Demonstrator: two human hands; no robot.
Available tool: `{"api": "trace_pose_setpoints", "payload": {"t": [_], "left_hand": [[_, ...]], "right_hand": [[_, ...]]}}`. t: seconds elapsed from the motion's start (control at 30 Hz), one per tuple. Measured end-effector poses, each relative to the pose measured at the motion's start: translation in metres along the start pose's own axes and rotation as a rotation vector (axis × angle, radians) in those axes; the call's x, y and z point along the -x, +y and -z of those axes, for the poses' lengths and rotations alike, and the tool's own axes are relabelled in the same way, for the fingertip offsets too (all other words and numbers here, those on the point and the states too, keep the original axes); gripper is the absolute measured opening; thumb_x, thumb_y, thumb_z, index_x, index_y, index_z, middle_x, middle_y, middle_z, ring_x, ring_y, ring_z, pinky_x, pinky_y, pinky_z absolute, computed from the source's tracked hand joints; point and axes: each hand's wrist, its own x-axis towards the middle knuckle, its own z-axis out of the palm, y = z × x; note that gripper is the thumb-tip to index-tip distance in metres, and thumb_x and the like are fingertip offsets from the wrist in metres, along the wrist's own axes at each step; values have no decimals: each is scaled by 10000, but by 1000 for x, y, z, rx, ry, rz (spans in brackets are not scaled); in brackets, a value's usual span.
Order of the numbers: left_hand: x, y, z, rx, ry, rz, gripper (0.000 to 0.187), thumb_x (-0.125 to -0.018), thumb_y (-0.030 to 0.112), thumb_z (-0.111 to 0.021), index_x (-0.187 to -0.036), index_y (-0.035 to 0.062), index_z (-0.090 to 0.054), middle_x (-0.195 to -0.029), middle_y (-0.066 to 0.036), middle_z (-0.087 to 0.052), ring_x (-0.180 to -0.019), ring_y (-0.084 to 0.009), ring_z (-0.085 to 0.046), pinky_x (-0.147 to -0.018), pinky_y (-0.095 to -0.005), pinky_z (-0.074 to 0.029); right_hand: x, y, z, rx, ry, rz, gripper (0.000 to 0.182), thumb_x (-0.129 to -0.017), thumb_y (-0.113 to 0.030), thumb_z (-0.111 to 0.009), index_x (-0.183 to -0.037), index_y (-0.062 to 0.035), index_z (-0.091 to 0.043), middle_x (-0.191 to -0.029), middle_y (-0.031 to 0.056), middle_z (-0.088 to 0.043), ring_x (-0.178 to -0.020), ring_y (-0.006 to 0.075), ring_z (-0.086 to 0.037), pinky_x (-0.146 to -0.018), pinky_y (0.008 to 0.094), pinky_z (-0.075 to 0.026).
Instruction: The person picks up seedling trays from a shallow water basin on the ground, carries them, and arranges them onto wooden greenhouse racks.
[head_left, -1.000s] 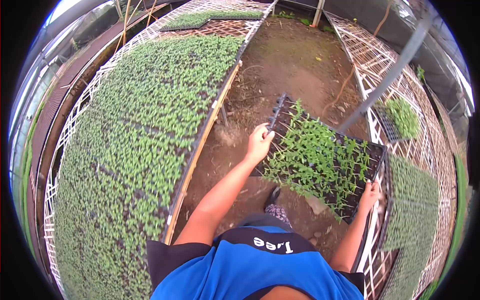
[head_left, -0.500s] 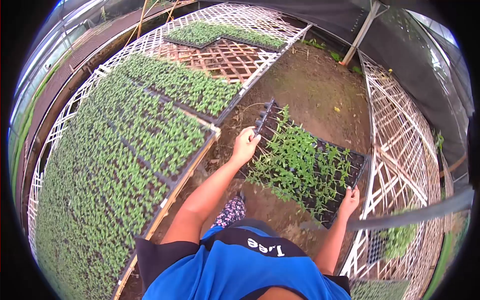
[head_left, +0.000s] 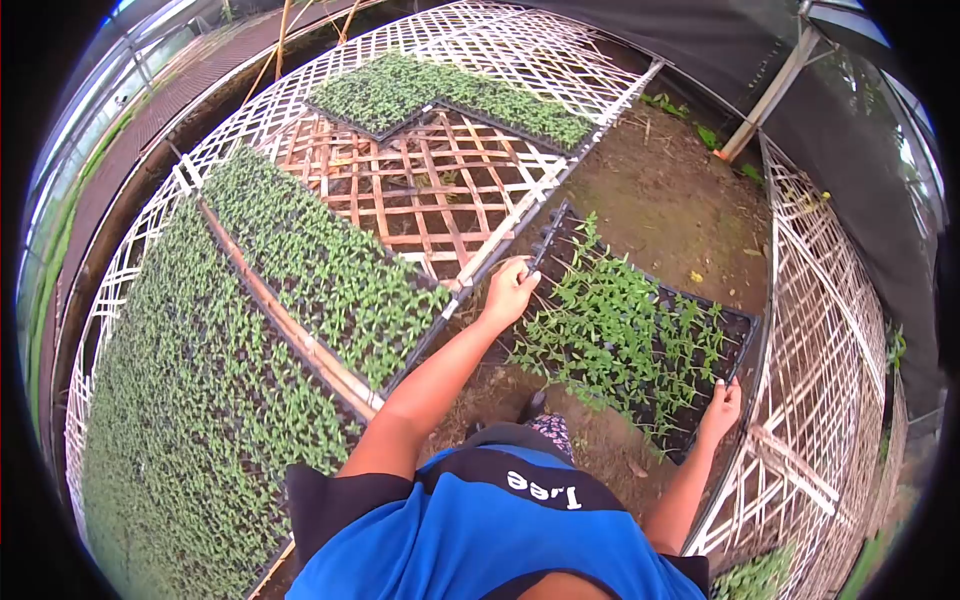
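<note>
A black seedling tray (head_left: 690, 415) with leafy green plants (head_left: 610, 325) hangs between my two hands over the dirt path. My left hand (head_left: 510, 291) is closed on the tray's left end. At its right end, my right hand (head_left: 722, 405) grips the edge near the lower corner. The plants lean over in the tray, and some dark soil cells show around them. The undersides of my fingers are hidden by the rim.
Seedling trays (head_left: 190, 400) cover much of the left lattice bench, with more trays (head_left: 450, 95) at its far end. Bare slats (head_left: 430, 190) lie between them. Another lattice bench (head_left: 815, 300) borders the path (head_left: 680, 200) on the right. A post (head_left: 770, 95) stands behind.
The view has moved forward along the path, and more of the bare slats shows on the left bench. Both hands still hold the tray, which sits slightly farther right in view.
</note>
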Motion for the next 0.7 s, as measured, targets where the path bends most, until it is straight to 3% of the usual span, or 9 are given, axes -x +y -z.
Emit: {"api": "trace_pose_setpoints", "payload": {"t": [0.1,0.13,0.2,0.23,0.3,0.4,0.5,0.6,0.7], "left_hand": [[-57,-16,-12,-36,0,172,302,-737,116,-614,-623,58,-341,-708,-53,-477,-792,-141,-499,-680,-274,-377],[-79,-35,-16,-58,48,64,293,-739,133,-615,-621,61,-358,-637,-10,-433,-623,-99,-413,-567,-256,-354],[-120,-61,-18,-99,115,-42,275,-739,109,-612,-617,64,-370,-616,8,-405,-588,-87,-365,-532,-243,-330],[-142,-64,-9,-139,72,100,272,-738,100,-612,-616,66,-372,-629,4,-417,-606,-92,-380,-553,-250,-344],[-190,-99,2,-199,170,-41,280,-730,83,-619,-614,70,-365,-627,7,-426,-606,-109,-384,-567,-270,-358],[-253,-99,37,-380,149,75,278,-731,158,-616,-644,23,-389,-627,-109,-465,-592,-214,-451,-574,-336,-383],[-320,-90,76,-604,138,197,240,-749,182,-602,-711,6,-443,-652,-155,-497,-614,-291,-492,-589,-366,-396],[-385,-117,120,-795,149,147,214,-757,217,-583,-778,27,-484,-714,-171,-552,-718,-360,-535,-622,-417,-407],[-437,-124,155,-971,143,199,204,-767,247,-558,-818,57,-507,-766,-161,-573,-776,-354,-548,-662,-434,-422]], "right_hand": [[-61,8,-56,-47,-48,-3,292,-795,-67,-534,-598,-23,-323,-856,154,-541,-940,211,-492,-799,288,-352],[-79,10,-79,-81,-70,30,290,-795,-65,-535,-598,-25,-327,-862,141,-543,-875,182,-486,-758,272,-358],[-116,11,-124,-169,-177,-16,294,-793,-62,-543,-598,-36,-325,-881,85,-540,-674,98,-394,-621,227,-341],[-134,12,-152,-217,-174,-5,285,-791,-67,-549,-605,-35,-336,-858,43,-523,-615,74,-311,-567,210,-313],[-166,6,-205,-295,-231,65,240,-793,-74,-550,-633,-31,-377,-826,10,-501,-618,70,-323,-570,207,-317],[-199,-16,-280,-380,-385,-21,238,-792,-84,-554,-641,-55,-371,-790,-15,-487,-623,45,-323,-550,190,-298],[-212,-57,-354,-512,-500,-164,273,-804,-102,-533,-612,-116,-340,-625,-73,-352,-570,25,-284,-500,191,-253],[-210,-80,-430,-595,-567,-296,318,-798,-104,-538,-602,-141,-290,-579,-83,-274,-524,30,-228,-457,214,-205],[-197,-82,-501,-626,-610,-380,327,-790,-87,-545,-601,-143,-284,-597,-77,-260,-552,36,-220,-472,218,-190]]}}
